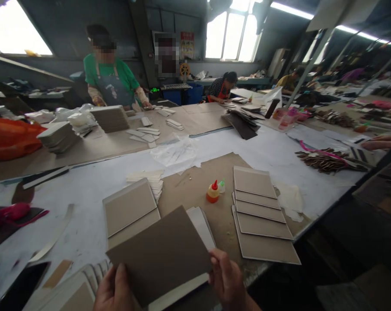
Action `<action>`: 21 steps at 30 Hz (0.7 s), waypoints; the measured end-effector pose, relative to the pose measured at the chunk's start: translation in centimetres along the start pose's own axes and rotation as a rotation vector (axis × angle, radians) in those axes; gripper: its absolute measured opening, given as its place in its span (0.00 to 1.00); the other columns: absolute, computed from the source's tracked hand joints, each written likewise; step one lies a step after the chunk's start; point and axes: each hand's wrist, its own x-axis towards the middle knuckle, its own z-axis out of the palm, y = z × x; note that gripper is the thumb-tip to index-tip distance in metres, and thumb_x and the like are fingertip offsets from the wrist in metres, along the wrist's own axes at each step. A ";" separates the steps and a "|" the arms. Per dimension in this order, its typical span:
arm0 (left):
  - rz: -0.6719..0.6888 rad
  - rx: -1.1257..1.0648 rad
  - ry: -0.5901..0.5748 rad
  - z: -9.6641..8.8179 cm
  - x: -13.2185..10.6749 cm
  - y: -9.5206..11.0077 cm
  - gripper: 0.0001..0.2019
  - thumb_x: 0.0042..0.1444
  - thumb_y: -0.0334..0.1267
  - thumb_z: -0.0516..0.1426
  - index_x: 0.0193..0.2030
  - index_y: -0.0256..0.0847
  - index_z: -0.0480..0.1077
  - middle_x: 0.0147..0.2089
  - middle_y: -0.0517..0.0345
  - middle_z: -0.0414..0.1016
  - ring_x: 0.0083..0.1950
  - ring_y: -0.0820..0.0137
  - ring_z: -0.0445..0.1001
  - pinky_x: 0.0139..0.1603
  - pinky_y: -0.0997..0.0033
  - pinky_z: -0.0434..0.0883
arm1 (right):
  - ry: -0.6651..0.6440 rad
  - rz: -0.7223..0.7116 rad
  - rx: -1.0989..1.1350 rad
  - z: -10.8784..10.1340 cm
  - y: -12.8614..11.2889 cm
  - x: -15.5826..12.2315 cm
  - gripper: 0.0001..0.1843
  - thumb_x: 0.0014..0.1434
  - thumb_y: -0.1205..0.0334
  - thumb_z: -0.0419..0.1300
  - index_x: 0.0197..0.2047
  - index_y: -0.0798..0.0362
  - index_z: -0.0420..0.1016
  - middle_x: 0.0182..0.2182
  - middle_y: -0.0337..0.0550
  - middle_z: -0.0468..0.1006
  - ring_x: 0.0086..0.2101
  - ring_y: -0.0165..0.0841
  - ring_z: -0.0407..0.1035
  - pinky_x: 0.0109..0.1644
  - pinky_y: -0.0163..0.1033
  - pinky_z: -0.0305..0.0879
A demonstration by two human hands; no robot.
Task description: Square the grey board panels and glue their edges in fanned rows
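Note:
Both my hands hold a grey-brown cardboard panel (161, 255) tilted above the table's near edge. My left hand (114, 290) grips its lower left edge, thumb on top. My right hand (227, 280) pinches its right edge. Under the panel lies a white-backed sheet (200, 224). To the left is a stack of white-edged boards (128, 209). At the right, several similar boards (260, 216) lie overlapped in a row on brown paper. A small glue bottle with a red cap (212, 192) stands between them.
A fanned pile of boards (75, 289) sits at the near left edge. A person in a green shirt (109, 73) works across the table by more stacks (109, 117). Another person's hand (381, 141) reaches in at the right. An orange bag (10, 136) lies far left.

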 end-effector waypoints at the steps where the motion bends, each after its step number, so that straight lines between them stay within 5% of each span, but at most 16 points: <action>1: 0.014 -0.003 0.015 -0.2 -0.3 0.4 0.27 0.48 0.55 0.53 0.49 0.40 0.69 0.48 0.48 0.73 0.52 0.52 0.68 0.55 0.50 0.64 | -0.024 -0.049 -0.021 -0.3 0.1 0.1 0.18 0.62 0.50 0.46 0.42 0.51 0.71 0.21 0.42 0.74 0.17 0.29 0.65 0.25 0.33 0.62; 4: 0.080 -0.100 0.042 0.0 -0.9 0.8 0.25 0.49 0.50 0.52 0.49 0.35 0.68 0.48 0.46 0.73 0.51 0.56 0.69 0.56 0.56 0.63 | -0.098 -0.084 -0.096 -1.0 0.0 0.8 0.16 0.61 0.52 0.48 0.42 0.52 0.70 0.26 0.45 0.76 0.18 0.30 0.67 0.27 0.35 0.64; 8: 0.206 -0.119 0.049 0.5 -1.0 0.2 0.24 0.51 0.49 0.52 0.49 0.33 0.69 0.48 0.45 0.73 0.51 0.60 0.69 0.56 0.61 0.63 | -0.184 0.066 -0.299 -1.5 -0.3 2.5 0.16 0.60 0.50 0.46 0.37 0.52 0.66 0.22 0.41 0.73 0.21 0.33 0.69 0.28 0.36 0.62; 15: 0.431 0.124 -0.163 1.0 0.4 -1.0 0.17 0.54 0.43 0.51 0.47 0.38 0.70 0.44 0.50 0.74 0.47 0.64 0.70 0.52 0.64 0.64 | -0.342 0.074 -0.569 -2.1 1.4 3.7 0.11 0.59 0.54 0.46 0.29 0.50 0.58 0.27 0.41 0.67 0.29 0.33 0.64 0.33 0.36 0.58; 21: 0.376 0.177 -0.299 2.3 2.1 -2.6 0.13 0.53 0.39 0.53 0.42 0.36 0.72 0.40 0.50 0.74 0.44 0.65 0.71 0.49 0.65 0.65 | -0.445 0.167 -0.546 -2.1 3.1 3.0 0.13 0.58 0.52 0.47 0.26 0.50 0.55 0.22 0.36 0.63 0.25 0.30 0.59 0.30 0.35 0.54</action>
